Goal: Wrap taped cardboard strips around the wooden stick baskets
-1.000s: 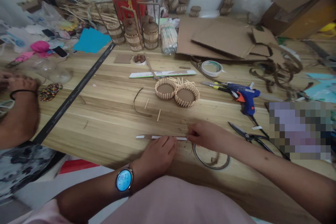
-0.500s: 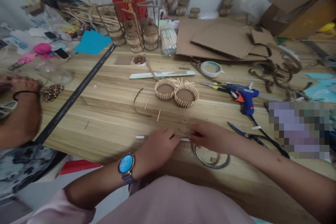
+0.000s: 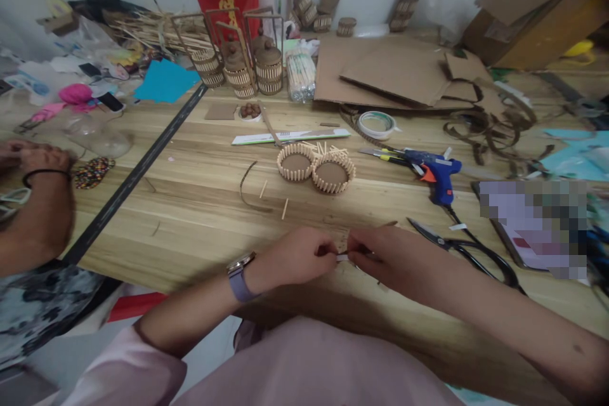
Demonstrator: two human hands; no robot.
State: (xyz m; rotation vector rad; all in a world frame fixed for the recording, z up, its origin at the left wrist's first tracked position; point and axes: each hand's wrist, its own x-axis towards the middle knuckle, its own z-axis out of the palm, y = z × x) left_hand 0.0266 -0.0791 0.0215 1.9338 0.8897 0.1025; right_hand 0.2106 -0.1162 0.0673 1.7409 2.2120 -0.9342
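My left hand (image 3: 304, 257) is closed in a pinch on a narrow strip (image 3: 341, 257), white and brown where it shows between my hands. From the other side the fingers of my right hand (image 3: 387, 254) pinch the same strip. Most of its length is hidden by my hands. Beyond them stand two small round stick-walled baskets (image 3: 332, 175), touching each other, with flat brown bases. Loose sticks lie behind them, and a thin curved brown strip (image 3: 243, 193) rests to their left. Black-handled scissors (image 3: 447, 243) lie beside my right forearm.
A blue glue gun (image 3: 440, 174) sits to the right, near a tape roll (image 3: 377, 125) and a phone-like device (image 3: 533, 228). Cardboard sheets (image 3: 390, 70) and lidded stick baskets (image 3: 269, 70) are at the back. Another person's arm (image 3: 45, 203) rests at the left.
Both hands have come closer together and turned, lifting the strip between them. The coiled brown strip under my right hand is now mostly hidden. The watch face has turned away.
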